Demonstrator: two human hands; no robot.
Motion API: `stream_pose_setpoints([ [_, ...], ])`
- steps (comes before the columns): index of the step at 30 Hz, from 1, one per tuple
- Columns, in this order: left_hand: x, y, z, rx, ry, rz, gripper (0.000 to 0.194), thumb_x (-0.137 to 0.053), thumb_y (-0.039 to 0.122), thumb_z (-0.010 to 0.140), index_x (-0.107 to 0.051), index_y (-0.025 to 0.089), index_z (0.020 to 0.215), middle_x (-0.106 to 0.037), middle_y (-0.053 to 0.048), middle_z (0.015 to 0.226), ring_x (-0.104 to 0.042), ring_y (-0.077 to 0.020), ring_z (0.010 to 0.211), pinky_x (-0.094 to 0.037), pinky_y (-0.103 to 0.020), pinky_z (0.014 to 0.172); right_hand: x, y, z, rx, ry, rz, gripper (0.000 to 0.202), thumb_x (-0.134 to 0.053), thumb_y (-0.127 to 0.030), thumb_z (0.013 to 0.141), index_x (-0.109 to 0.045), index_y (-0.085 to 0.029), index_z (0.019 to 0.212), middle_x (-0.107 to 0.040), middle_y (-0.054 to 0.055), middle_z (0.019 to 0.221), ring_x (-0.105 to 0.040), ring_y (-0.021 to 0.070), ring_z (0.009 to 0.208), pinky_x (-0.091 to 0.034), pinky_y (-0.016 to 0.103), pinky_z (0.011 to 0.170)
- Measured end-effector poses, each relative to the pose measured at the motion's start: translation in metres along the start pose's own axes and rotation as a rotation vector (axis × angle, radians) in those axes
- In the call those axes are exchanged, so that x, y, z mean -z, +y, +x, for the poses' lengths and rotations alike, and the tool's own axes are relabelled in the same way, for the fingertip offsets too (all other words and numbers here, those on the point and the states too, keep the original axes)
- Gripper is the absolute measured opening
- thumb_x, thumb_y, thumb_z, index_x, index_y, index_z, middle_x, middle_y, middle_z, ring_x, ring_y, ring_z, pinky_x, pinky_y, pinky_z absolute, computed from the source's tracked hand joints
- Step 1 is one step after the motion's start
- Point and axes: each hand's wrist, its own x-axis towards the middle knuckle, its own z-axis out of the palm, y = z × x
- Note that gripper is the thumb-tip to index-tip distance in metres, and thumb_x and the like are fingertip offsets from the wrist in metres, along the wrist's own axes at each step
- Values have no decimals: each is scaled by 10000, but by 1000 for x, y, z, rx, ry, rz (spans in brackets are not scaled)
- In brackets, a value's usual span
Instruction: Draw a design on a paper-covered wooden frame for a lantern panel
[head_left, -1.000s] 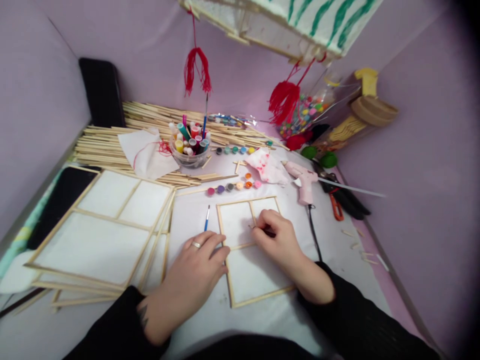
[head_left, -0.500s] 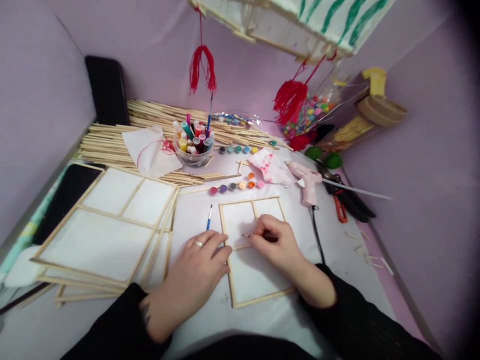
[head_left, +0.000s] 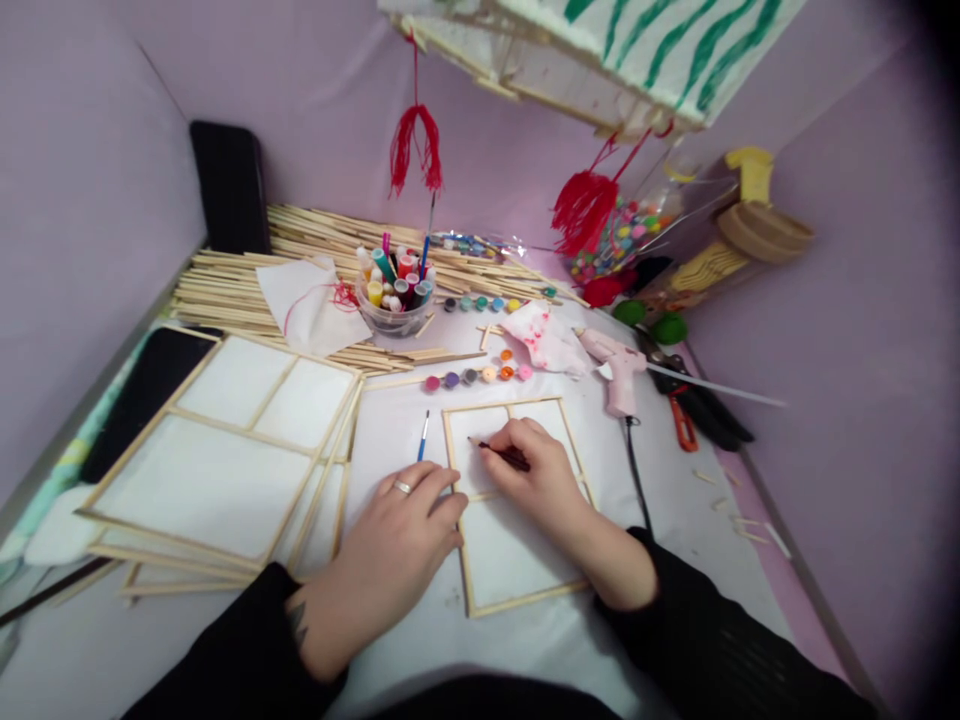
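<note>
A white panel edged with thin wooden sticks, a framed panel (head_left: 517, 560), lies flat in front of me, split by sticks into sections. My right hand (head_left: 536, 470) pinches a dark pencil (head_left: 510, 457) over its upper left section; whether the tip touches the surface I cannot tell. Lying across the panel's left edge stick, my left hand (head_left: 405, 525) has its fingers stretched out and wears a ring. Just beyond that hand rests a blue paintbrush (head_left: 424, 436).
Several similar framed panels (head_left: 217, 480) overlap at left. Behind lie bundled wooden sticks (head_left: 225, 290), a tub of markers (head_left: 394, 315) and small paint pots (head_left: 470, 377). A pink glue gun (head_left: 619, 375) and pliers (head_left: 701, 405) are at right. Red tassels (head_left: 585, 210) hang from a structure overhead.
My right hand has moved up and left with the pencil, whose tip is now higher in the upper left section. My left hand stays on the edge. The view has shifted slightly.
</note>
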Motion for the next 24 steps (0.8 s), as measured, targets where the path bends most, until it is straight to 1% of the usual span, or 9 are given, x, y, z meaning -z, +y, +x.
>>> stream_pose_setpoints([
  [6, -1, 0, 0, -1, -3, 17, 278, -702, 148, 774, -613, 173, 1036, -613, -84, 1162, -522, -281, 1094, -481, -451, 872, 2, -2, -1, -10, -58, 38, 119, -605, -187, 761, -542, -196, 660, -508, -3, 643, -510, 150, 641, -401, 262, 587],
  [16, 1, 0, -1, 21, -42, 10, 288, -682, 153, 794, -605, 186, 1070, -599, -82, 1191, -504, -283, 1119, -463, -453, 891, 8, -3, -6, -3, -108, 89, 143, -598, -155, 706, -506, -199, 605, -496, -13, 639, -483, 129, 608, -381, 245, 558],
  [21, 1, 0, 0, 22, -51, -1, 288, -686, 150, 794, -603, 184, 1067, -597, -77, 1188, -500, -282, 1116, -460, -453, 894, 13, -3, -8, -8, -113, 121, 149, -576, -144, 679, -483, -194, 573, -474, -14, 623, -465, 126, 583, -363, 248, 540],
  [24, 2, 0, 1, 15, -48, 0, 285, -696, 152, 788, -605, 180, 1057, -603, -78, 1179, -506, -286, 1107, -464, -455, 889, 16, 1, -8, -37, -83, 149, 174, -568, -131, 657, -451, -196, 546, -448, -21, 599, -434, 123, 561, -335, 250, 518],
])
